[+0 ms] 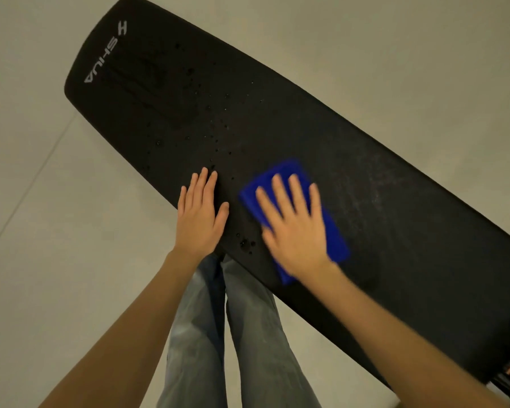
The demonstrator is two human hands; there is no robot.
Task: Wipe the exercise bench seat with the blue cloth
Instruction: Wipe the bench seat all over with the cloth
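bench seat (321,119): 1 | blue cloth (333,231): 1 | hands: 2, left hand (200,216), right hand (295,231) | legs (218,334): 2

Dim, warm indoor light, evenly spread, with no hard shadows on the pale floor (56,245). Soft matte sheen across the black bench seat (277,119), tiny glints on scattered droplets (218,134). Motion blur on the right hand (295,228) and the blue cloth (333,234); left hand (202,214) sharp. Wide-angle stretch toward the edges, forearms bulging large at the lower corners. Slight grain overall.
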